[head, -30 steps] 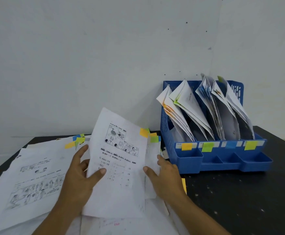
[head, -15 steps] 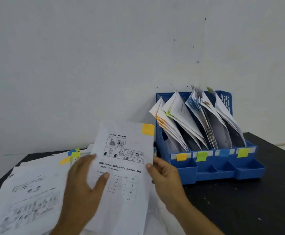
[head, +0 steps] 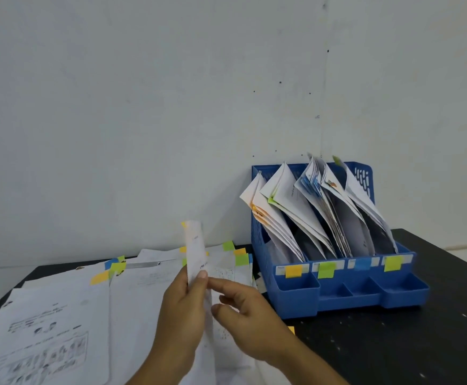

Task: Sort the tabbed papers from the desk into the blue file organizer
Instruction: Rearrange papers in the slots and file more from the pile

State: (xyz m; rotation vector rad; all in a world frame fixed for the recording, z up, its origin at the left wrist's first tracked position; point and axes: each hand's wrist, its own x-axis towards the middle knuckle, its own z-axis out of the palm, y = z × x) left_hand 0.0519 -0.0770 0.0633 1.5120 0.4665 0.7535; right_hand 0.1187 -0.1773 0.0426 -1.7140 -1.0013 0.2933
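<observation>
From the head view, we had our left hand (head: 183, 309) pinching a thin white sheet (head: 196, 262) edge-on, thumb on the front, a yellow tab at its top corner. Our right hand (head: 243, 309) sat just beside it, fingers loosely curled and touching the sheet's lower part, not clearly gripping. Flat, matte loose papers (head: 60, 315) with coloured tabs covered the left of the black speckled desk (head: 393, 343). The rigid plastic blue file organizer (head: 296, 295) stood at the right, its slots stuffed with slanted papers, with bare desk in front.
</observation>
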